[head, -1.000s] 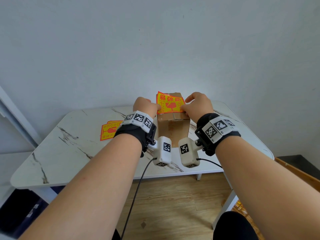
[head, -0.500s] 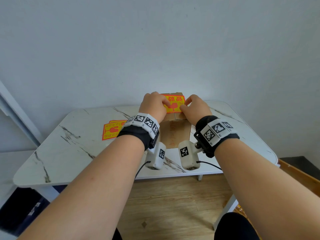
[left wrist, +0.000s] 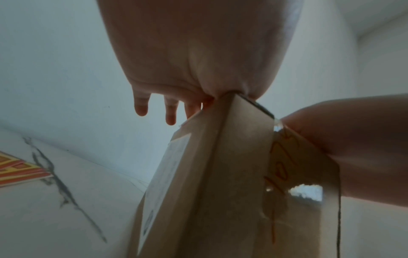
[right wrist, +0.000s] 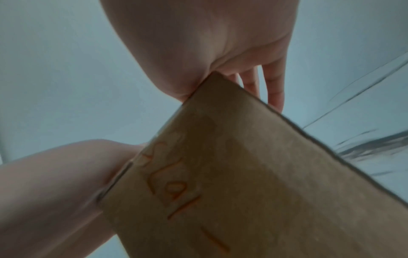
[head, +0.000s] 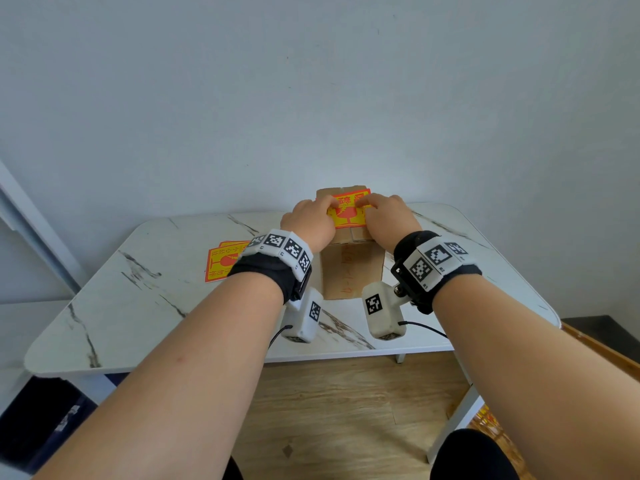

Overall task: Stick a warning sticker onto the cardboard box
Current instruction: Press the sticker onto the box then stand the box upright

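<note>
A brown cardboard box (head: 351, 268) stands upright on the white marble table (head: 138, 306) near its far edge. A yellow and red warning sticker (head: 348, 216) lies flat on the box's top. My left hand (head: 311, 220) rests on the sticker's left side and my right hand (head: 388, 216) on its right, with the index fingers pressing down near its far edge. In the left wrist view my palm (left wrist: 198, 52) sits on the box's top corner (left wrist: 220, 174) and the outer fingers hang straight past it. The right wrist view shows my right hand (right wrist: 209, 43) lying the same way on the box (right wrist: 253, 174).
A small stack of the same stickers (head: 223, 261) lies on the table to the left of the box, also seen as stickers (left wrist: 19, 171) in the left wrist view. A plain wall rises right behind the table. Wooden floor lies below the near edge.
One second ago both hands held the sticker tilted above the box's top by its side edges. It now lies flat on the top, and the fingers have slid inward over it.
</note>
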Motion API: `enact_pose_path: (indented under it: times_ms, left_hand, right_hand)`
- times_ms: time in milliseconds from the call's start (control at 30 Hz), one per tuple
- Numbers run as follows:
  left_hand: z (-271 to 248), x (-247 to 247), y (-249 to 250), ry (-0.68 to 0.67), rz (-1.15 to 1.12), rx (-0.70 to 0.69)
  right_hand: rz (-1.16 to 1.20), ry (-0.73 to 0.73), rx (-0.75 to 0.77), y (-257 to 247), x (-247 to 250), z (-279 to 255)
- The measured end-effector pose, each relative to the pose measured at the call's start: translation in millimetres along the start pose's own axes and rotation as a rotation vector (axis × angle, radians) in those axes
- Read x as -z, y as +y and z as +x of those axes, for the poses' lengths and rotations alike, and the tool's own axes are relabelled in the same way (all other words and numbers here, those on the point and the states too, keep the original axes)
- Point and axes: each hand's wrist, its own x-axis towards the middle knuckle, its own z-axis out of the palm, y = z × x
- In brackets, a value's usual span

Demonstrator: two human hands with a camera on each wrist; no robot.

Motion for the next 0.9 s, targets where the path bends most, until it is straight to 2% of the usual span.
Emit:
enact_pose_path:
  times_ms: [200,367,433,667,900]
  left_hand:
    - [5,2,1,-0.015,-0.11,-0.004]
    - [7,-4,6,0.096,-0.092,-0.075]
    - [7,-9,5,0.1,-0.093,-0.097]
    - [10,-10,1,-0.073,-0.049,-0.058]
    - [9,-12,5,-0.127,-0.141,0.048]
  right_hand:
    - [-0.078,-0.11,0.043,-6,2,13]
    - [-0.13,-0.188,0.045,-10,4,22]
    - [-0.129,-0.188,0.049,-8,3,25]
    - [-0.029,-0.141,0.033,0,-8,27]
    - [-0.004,-0.05,-0.025,4,-9,23]
